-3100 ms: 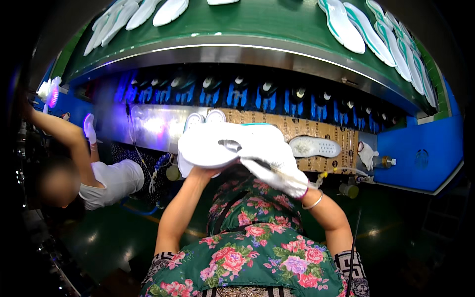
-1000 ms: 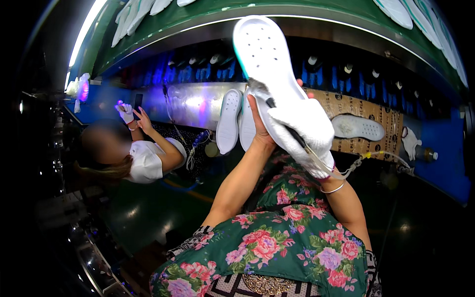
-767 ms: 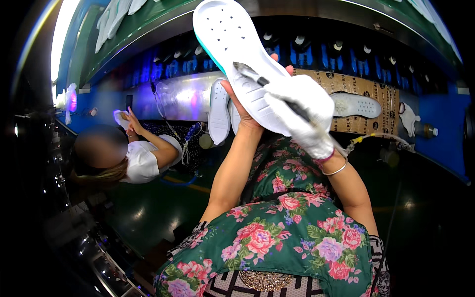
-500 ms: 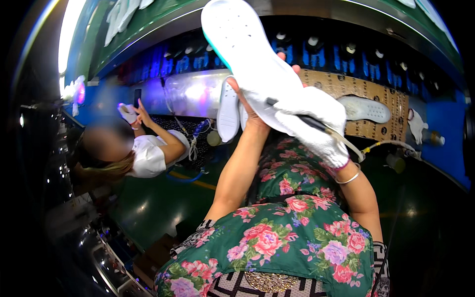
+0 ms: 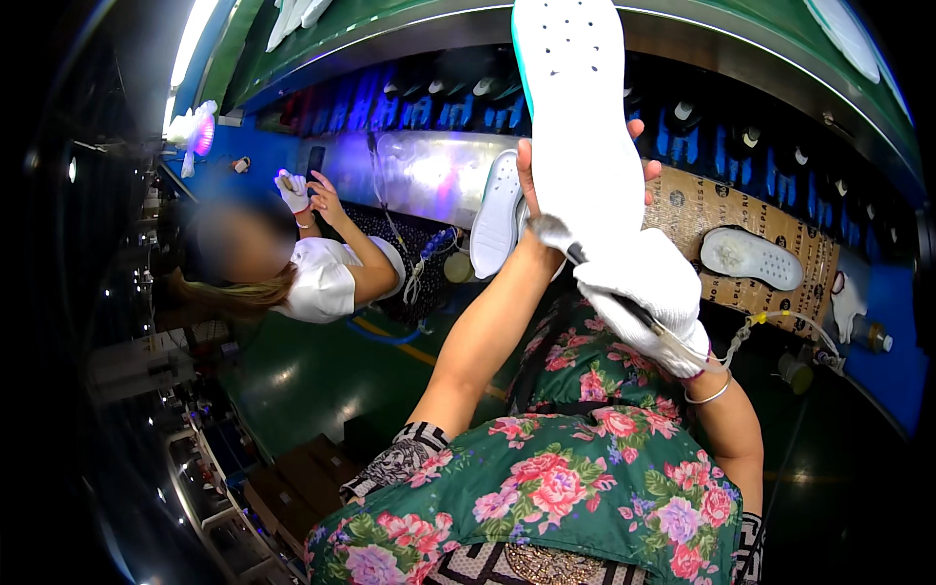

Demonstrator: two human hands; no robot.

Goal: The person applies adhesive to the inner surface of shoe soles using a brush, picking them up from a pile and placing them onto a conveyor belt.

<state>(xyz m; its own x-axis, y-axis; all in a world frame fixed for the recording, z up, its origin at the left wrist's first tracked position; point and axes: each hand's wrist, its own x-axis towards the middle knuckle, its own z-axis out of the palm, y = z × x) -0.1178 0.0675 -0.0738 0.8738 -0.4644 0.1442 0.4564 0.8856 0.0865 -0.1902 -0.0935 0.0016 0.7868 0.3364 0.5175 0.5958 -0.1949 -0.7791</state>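
Observation:
My bare left hand [image 5: 534,190] holds a white shoe sole [image 5: 575,107] upright from behind, its perforated face toward me and a teal edge on its left side. My right hand [image 5: 648,297], in a white glove, grips a thin brush [image 5: 561,236] whose bristled tip touches the lower end of the sole. Both forearms rise from my floral dress at the bottom.
Another white sole [image 5: 495,214] stands against the shiny panel behind. A further sole [image 5: 751,255] lies on the brown cardboard [image 5: 809,283] at right. A person in a white top [image 5: 322,278] works at left with raised gloved hands. The green conveyor [image 5: 390,19] above carries more soles.
I have raised the sole higher and turned it more upright. The gloved hand has slid lower, the brush now at the sole's bottom end. The view has swung slightly.

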